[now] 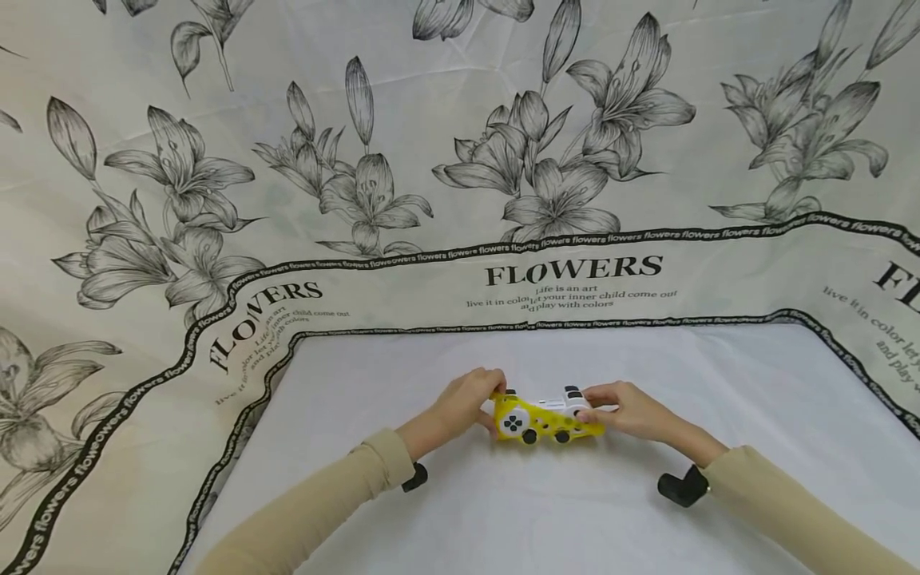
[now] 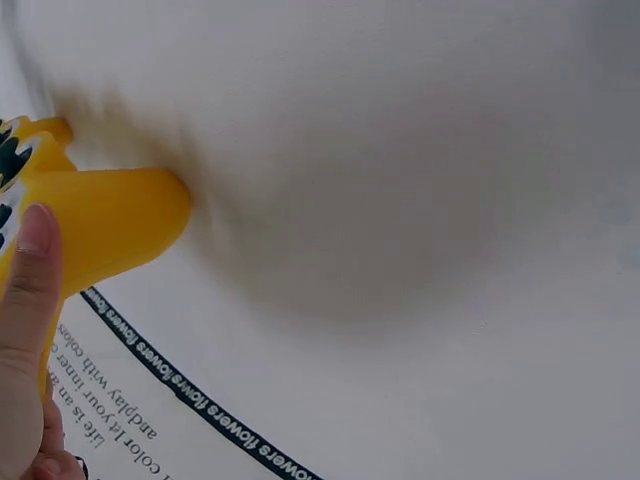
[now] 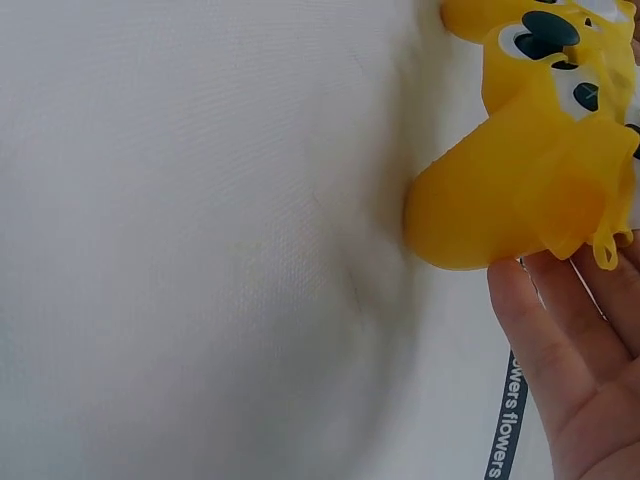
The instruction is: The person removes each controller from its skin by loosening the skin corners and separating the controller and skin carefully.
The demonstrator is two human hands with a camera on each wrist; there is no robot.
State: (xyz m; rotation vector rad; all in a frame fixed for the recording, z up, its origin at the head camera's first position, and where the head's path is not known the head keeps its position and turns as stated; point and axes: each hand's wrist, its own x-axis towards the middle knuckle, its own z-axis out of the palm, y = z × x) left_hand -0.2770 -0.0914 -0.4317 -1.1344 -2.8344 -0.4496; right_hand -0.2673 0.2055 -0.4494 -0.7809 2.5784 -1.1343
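In the head view, a white game controller [image 1: 553, 404] with black buttons and sticks is held between both hands, over the white table. A yellow silicone cover [image 1: 541, 419] wraps its left side and front, while white casing shows along the back right. The left hand [image 1: 460, 406] grips the left end, its thumb low and its fingers at the top. At the right end, the right hand [image 1: 632, 411] pinches controller and cover between thumb and fingers. The right wrist view shows a loose, folded part of the cover [image 3: 500, 190] beside the fingers [image 3: 540, 340].
White cloth covers the table [image 1: 503, 511]. Behind and at the sides hangs a curtain [image 1: 402, 291] printed with black lilies and lettering. A black device [image 1: 683, 485] sits at the right wrist, and another black piece [image 1: 414, 477] shows at the left wrist.
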